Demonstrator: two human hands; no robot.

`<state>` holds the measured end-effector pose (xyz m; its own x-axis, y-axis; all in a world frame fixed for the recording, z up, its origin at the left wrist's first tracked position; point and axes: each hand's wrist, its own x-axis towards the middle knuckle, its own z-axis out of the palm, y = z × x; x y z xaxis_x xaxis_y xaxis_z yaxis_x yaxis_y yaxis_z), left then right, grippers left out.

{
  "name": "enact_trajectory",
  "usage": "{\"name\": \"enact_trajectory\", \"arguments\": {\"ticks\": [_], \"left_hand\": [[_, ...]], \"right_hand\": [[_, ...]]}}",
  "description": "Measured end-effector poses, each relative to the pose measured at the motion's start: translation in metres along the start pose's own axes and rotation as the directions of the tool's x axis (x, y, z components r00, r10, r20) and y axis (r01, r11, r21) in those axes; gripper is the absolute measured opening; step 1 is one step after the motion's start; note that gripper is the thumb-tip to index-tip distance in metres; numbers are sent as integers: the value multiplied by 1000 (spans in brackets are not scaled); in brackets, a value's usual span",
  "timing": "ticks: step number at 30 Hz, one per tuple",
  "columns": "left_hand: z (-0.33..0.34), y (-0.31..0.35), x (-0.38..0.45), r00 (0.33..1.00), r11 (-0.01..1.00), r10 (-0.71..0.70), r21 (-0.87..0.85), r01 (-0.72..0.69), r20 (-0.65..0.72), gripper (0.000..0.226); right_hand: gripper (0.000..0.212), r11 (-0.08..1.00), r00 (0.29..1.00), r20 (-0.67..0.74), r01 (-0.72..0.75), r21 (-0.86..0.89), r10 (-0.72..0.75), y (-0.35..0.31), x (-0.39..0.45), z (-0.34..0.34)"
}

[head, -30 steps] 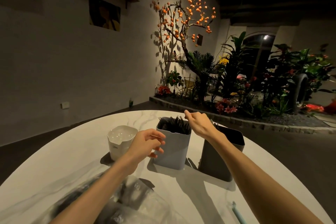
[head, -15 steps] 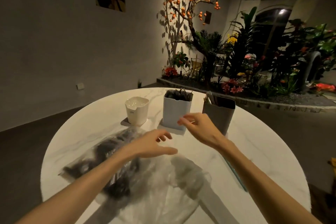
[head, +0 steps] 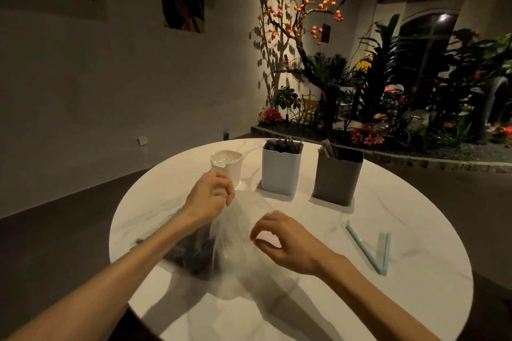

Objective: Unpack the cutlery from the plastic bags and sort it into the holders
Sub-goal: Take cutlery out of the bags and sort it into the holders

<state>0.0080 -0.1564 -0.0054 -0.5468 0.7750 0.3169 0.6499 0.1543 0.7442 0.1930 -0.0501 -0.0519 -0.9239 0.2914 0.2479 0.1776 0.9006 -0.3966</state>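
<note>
My left hand (head: 212, 196) pinches the top edge of the clear plastic bag (head: 241, 246), lifting it off the table (head: 360, 299). The dark cutlery (head: 194, 255) sags in the bag's lower part, below and toward me from that hand. My right hand (head: 285, 243) curls just beside the film; whether it grips anything I cannot tell. It is the nearer hand to the bag's mouth. Half a second ago both hands hovered open over a flat bag. The blue-grey holder (head: 280, 171) and dark grey holder (head: 337, 178) stand beyond.

White marbled table (head: 415, 230), pale blue holder (head: 280, 171), grey holder (head: 336, 180), seemingly dark cutlery (head: 194, 255)
</note>
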Motion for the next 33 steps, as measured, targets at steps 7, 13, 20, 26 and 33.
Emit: {"name": "enact_trajectory", "arguments": {"ticks": [7, 13, 20, 26, 33], "left_hand": [[-29, -43, -18, 986, 649, 64, 744, -160, 156, 67], [-53, -61, -24, 873, 669, -338, 742, -40, 351, 135], [-44, -59, -26, 969, 826, -152, 563, 16, 196, 93], [-35, -72, -37, 972, 726, -167, 688, 9, 163, 124], [-53, -59, -39, 998, 679, -14, 733, -41, 69, 113]], "right_hand": [[30, 998, 984, 166, 64, -22, -60, -20, 44, 9], [103, 931, 982, 175, -8, -366, 77, -17, 70, 20], [45, 982, 951, 298, -28, -187, 84, -43, 96, 23], [11, 977, 959, 189, -201, -66, 210, -49, 111, 56], [40, 940, 947, 103, -282, -191, 305, -54, 127, 66]]}}
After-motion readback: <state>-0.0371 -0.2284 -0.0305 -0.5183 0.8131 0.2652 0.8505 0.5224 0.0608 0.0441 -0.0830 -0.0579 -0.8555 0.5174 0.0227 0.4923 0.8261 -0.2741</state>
